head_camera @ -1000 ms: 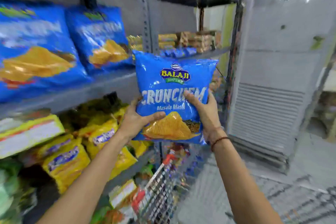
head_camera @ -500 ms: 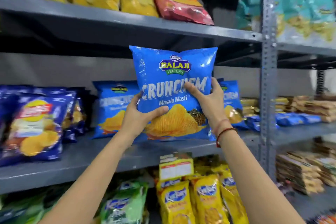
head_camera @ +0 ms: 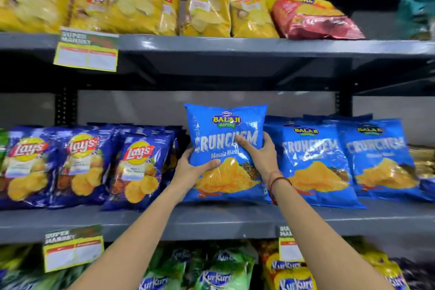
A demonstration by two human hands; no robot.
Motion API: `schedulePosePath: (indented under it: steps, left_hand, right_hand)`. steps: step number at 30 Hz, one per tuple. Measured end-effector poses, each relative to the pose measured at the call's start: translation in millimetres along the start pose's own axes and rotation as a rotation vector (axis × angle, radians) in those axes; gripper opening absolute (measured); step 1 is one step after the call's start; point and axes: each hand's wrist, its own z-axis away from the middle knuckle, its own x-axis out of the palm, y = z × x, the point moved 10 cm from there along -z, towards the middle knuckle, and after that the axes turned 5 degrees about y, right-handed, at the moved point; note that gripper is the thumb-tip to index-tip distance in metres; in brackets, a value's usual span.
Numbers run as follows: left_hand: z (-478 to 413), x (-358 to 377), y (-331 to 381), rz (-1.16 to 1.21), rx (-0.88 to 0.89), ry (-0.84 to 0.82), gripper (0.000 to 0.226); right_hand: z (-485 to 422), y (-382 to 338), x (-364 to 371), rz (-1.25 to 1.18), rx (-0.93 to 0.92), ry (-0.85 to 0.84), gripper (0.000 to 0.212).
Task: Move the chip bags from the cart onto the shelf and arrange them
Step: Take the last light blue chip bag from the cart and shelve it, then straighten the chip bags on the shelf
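Both hands grip one blue Crunchem bag point(head_camera: 226, 148) and hold it upright over the middle shelf point(head_camera: 211, 221), its long axis vertical and its printed face turned toward the camera. The left hand point(head_camera: 191, 169) clasps the bag's lower left edge, thumb across the front and the other fingers wrapped behind, out of sight. The right hand point(head_camera: 261, 153) presses on the right side, with fingers point(head_camera: 244, 142) spread flat over the lettering. Both sets of fingers are therefore closed on the bag, not released.

The relation that matters is the gap the bag is aimed at. It lies between the row of dark blue Lay's bags point(head_camera: 138, 167) on the left and the two matching Crunchem bags point(head_camera: 313, 162) already standing on the right. The held bag is just beside the nearer of those two, perhaps overlapping its left edge, though the blur makes contact hard to judge. Its bottom edge seems to sit at or just above the shelf surface; the shadow below suggests it is not fully settled.

The coming move probably calls for easing the bag back and down, base first, until it leans like its neighbours. The right hand is nearer that row, so it should guide the alignment. The cart is not in view.
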Motion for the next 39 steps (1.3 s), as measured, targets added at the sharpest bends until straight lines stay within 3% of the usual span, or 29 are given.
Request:
schedulePosePath:
  steps: [7, 12, 16, 21, 25, 31, 35, 39]
  left_hand:
    - [-15.5, 0.1, -41.7, -0.093, -0.098, -0.006, 0.073]
    - [-18.4, -0.1, -47.2, -0.205, -0.125, 0.007, 0.094]
    - [-6.9, -7.2, -27.0, -0.467, 0.058, 0.083, 0.100]
    - [38.2, -38.5, 13.3, -0.648, 0.399, 0.108, 0.070]
    - [73.7, -96.7, 33.9, -0.817, 0.584, 0.240, 0.047]
    - [95.3, -181.8, 19.8, -1.087, 0.507, 0.436, 0.060]
    - [92.7, -216.3, -6.9, -1.204, 0.314, 0.430, 0.070]
    - [94.4, -223.1, -20.2, -1.282, 0.274, 0.395, 0.076]
  right_hand:
    - [0.9, 30.8, 4.9, 0.142, 0.016, 0.091, 0.062]
    - [-2.1, 39.1, 3.9, 0.226, 0.046, 0.150, 0.077]
    - [0.4, 29.0, 0.5, 0.353, 0.010, 0.214, 0.075]
    - [33.6, -30.7, 9.7, 0.403, -0.309, 0.377, 0.055]
    - [68.1, -49.4, 77.9, 0.238, -0.353, 0.103, 0.042]
    - [110.4, 3.6, 201.5, 0.334, -0.013, -0.427, 0.089]
    - [128.9, 49.2, 229.8, 0.309, 0.262, -0.529, 0.103]
    - [126.7, 60.4, 236.1, 0.320, 0.266, -0.481, 0.095]
